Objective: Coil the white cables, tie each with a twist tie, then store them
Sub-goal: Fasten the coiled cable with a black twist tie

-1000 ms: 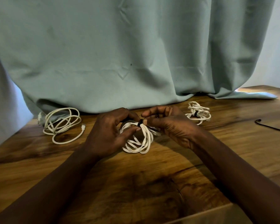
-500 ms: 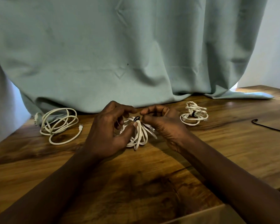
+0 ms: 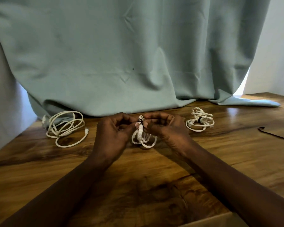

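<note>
Sam: Both hands have slid a bit nearer the curtain (image 3: 121,54), and the middle cable (image 3: 143,140) has turned. A second ago its loops were spread wide and flat. Now they hang down in a thin bunch between the hands.

Lou: Where is that cable now?

Sam: Its top is held up between the two hands. Its low loops reach down to the counter (image 3: 154,185), but I cannot tell if they touch it.

Lou: What are the hands doing?

Sam: The left hand (image 3: 112,136) pinches the top of the middle cable with its thumb and curled fingers. The right hand (image 3: 167,130) pinches the black twist tie (image 3: 140,120) that goes round that top. The two hands are almost touching.

Lou: So which step is this?

Sam: I think it is the tying step, for the second cable. The tied cable (image 3: 200,122) on the right has a dark band on it and looks done. The loose cable (image 3: 66,128) on the left, close to the curtain, has no tie yet.

Lou: What comes next?

Sam: I think the tie ends need a few more turns, so they hold tight. The left hand must keep the loops pinched, or they may spring open. After that, the loose cable needs coiling. A thin black thing (image 3: 275,135) lies far right on the counter. It may be one more tie, but I cannot tell.
</note>
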Demonstrator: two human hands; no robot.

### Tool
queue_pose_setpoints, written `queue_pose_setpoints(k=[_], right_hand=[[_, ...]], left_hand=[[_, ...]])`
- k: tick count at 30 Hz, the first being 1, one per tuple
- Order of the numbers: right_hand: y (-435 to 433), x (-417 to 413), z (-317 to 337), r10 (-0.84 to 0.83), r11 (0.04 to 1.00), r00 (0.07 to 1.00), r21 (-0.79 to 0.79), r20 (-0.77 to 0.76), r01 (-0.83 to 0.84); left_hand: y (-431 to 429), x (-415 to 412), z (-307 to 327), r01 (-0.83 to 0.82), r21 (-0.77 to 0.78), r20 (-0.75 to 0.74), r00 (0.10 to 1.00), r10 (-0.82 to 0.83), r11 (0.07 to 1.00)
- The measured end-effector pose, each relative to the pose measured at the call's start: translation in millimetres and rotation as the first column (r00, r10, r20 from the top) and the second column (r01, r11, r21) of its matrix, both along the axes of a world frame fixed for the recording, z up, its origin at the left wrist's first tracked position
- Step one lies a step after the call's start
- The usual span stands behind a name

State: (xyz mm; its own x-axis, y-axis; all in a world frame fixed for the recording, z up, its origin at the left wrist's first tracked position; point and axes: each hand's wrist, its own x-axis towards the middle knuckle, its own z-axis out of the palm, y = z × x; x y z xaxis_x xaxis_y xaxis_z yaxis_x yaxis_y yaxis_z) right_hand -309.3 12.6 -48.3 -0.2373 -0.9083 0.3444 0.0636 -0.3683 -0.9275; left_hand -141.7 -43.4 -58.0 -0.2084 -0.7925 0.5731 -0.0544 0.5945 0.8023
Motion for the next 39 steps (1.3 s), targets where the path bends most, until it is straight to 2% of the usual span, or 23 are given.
queue_pose_setpoints(k=[3,8,13,15,17,19,20,21,24,27,33,39], right_hand=[[-3,-2,-3,-0.083,0.995,0.983,-0.062,-0.163,0.073],[-4,-1,-7,-0.088,0.992,0.974,-0.103,-0.207,0.067],[-5,3,-6,0.021,0.996,0.983,-0.086,-0.183,-0.037],[-4,5,-5,-0.008,0.993,0.968,-0.118,-0.25,-0.022],[-4,3,-5,-0.192,0.968,0.895,-0.227,-0.403,0.105],[-7,-2,-4,-0.388,0.909,0.724,-0.367,-0.57,0.198],[-9,-5,-5,-0.409,0.9,0.668,-0.395,-0.622,0.183],[-10,-7,-5,-0.368,0.917,0.669,-0.373,-0.646,0.144],[-13,-7,-8,-0.194,0.97,0.76,-0.238,-0.62,0.053],[-17,-8,-11,-0.193,0.976,0.799,-0.194,-0.569,0.097],[-19,-5,-17,-0.027,0.998,0.865,-0.069,-0.502,-0.009],[-23,-4,-18,-0.069,0.996,0.881,-0.089,-0.469,0.03]], left_hand=[[0,0,0,0.019,0.026,-0.001,1.0,-0.019,0.999],[-3,-1,-4,0.019,0.022,-0.012,1.0,-0.019,1.0],[-9,-3,-6,-0.068,0.009,-0.028,0.997,0.068,0.998],[-13,-2,-7,-0.074,0.041,-0.046,0.996,0.076,0.996],[-13,-3,-7,-0.074,0.061,-0.061,0.995,0.078,0.995],[-13,-4,-5,-0.056,0.091,-0.072,0.995,0.062,0.994],[-13,-3,-5,-0.033,0.112,-0.082,0.996,0.042,0.993],[-13,-3,-4,-0.006,0.132,-0.094,0.995,0.019,0.991],[-12,-2,-4,0.055,0.177,-0.126,0.991,-0.033,0.983],[-10,-3,-4,0.08,0.206,-0.15,0.987,-0.049,0.975],[-13,-2,-4,0.004,0.185,-0.096,0.995,0.015,0.983],[-9,-4,-1,-0.084,0.059,-0.028,0.996,0.085,0.995]])
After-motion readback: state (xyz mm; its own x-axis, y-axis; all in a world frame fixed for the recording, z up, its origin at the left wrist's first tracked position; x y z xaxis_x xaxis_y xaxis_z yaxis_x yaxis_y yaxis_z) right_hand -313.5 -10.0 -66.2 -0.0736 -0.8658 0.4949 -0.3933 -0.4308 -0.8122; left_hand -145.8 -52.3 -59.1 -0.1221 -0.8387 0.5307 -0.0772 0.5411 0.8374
